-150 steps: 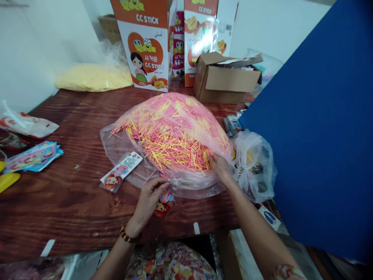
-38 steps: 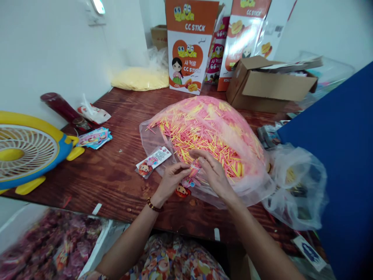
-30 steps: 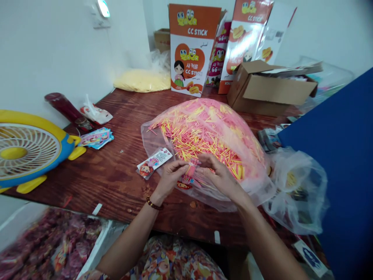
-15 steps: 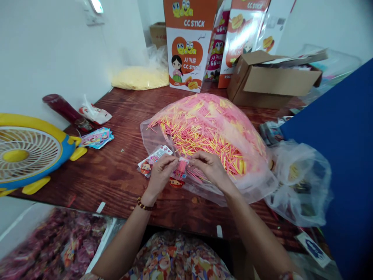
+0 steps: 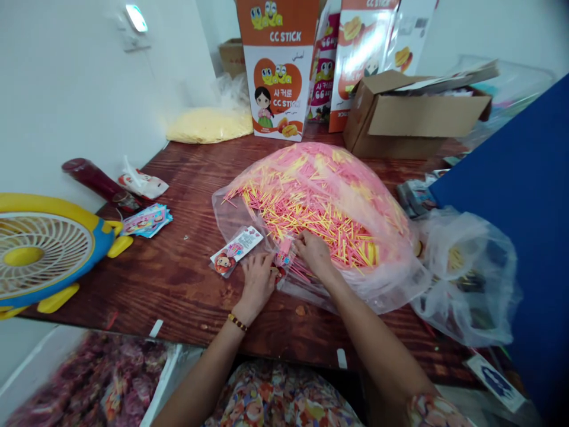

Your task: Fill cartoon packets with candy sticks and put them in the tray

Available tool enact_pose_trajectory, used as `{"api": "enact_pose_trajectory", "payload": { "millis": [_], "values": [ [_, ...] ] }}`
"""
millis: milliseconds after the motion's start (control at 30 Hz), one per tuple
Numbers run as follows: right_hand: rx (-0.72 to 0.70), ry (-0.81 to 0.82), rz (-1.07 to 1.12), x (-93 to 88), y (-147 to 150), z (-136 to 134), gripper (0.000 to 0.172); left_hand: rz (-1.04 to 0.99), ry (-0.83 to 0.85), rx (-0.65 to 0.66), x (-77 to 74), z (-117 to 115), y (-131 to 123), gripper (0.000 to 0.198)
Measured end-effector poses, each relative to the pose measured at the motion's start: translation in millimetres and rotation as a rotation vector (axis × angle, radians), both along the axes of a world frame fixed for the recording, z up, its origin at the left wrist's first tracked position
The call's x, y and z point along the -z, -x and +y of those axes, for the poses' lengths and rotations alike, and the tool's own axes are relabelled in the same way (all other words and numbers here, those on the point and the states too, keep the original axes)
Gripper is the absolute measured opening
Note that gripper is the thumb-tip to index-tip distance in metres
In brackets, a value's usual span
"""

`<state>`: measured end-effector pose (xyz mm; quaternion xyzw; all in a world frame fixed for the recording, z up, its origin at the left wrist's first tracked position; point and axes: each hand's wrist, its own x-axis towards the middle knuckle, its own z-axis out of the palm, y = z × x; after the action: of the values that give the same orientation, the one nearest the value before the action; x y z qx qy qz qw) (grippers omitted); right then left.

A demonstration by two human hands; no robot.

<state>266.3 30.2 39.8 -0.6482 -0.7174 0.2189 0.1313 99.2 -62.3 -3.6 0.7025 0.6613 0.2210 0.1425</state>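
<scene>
A small clear printed packet (image 5: pixel 283 251) with pink sticks in it lies at the near edge of the big bag of sticks. My left hand (image 5: pixel 256 280) comes in from the left, its fingers closed on the packet's lower end and hiding part of its printed face. At the packet's upper right edge, my right hand (image 5: pixel 313 254) is closed in a pinch. Pink and yellow thin sticks (image 5: pixel 306 216) fill the large clear plastic bag (image 5: pixel 231 210) just beyond both hands. A stack of flat printed packets (image 5: pixel 237 248) rests left of my left hand.
A yellow-blue fan (image 5: pixel 48 249), a dark red bottle (image 5: pixel 95 181) and blue printed packets (image 5: pixel 146 220) are at left. CC Stick boxes (image 5: pixel 278 89) and an opened carton (image 5: pixel 427 118) stand behind. Right lies a clear bag (image 5: pixel 471 284). Below left is a bin of filled packets (image 5: pixel 102 379).
My left hand has turned flatter and moved down over the packet's lower end. My right hand stays at its upper edge. The packet has tilted and shifted slightly right.
</scene>
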Motion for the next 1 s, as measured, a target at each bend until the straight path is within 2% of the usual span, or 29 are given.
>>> {"api": "enact_pose_trajectory", "payload": {
  "millis": [100,233,367,433,533,733,867,1000],
  "values": [
    [0.001,-0.074,0.032,-7.4,-11,-13,0.028,0.026,0.022,-0.013,0.4,1,2,0.043],
    [0.055,-0.099,0.088,-18.5,-67,-30,0.026,0.039,-0.050,-0.114,-7.5,18,36,0.036],
    [0.212,-0.048,-0.164,-29.0,-138,-26,0.026,0.234,0.005,-0.327,-14.3,46,77,0.041],
    [0.235,0.046,-0.318,-31.5,-157,-19,0.030,0.325,0.079,-0.352,-13.1,58,88,0.048],
    [0.236,0.153,-0.418,-29.1,-161,-9,0.034,0.394,0.129,-0.342,-8.1,65,94,0.053],
    [0.209,0.199,-0.388,-17.5,-151,-6,0.031,0.398,0.119,-0.348,-1.3,64,97,0.050],
    [0.166,0.228,-0.355,-11.5,-154,-6,0.030,0.382,0.067,-0.344,-3.4,65,93,0.047],
    [0.184,0.225,-0.388,-4.4,-146,-5,0.034,0.318,0.075,-0.346,-9.4,70,91,0.042]
  ]
}}
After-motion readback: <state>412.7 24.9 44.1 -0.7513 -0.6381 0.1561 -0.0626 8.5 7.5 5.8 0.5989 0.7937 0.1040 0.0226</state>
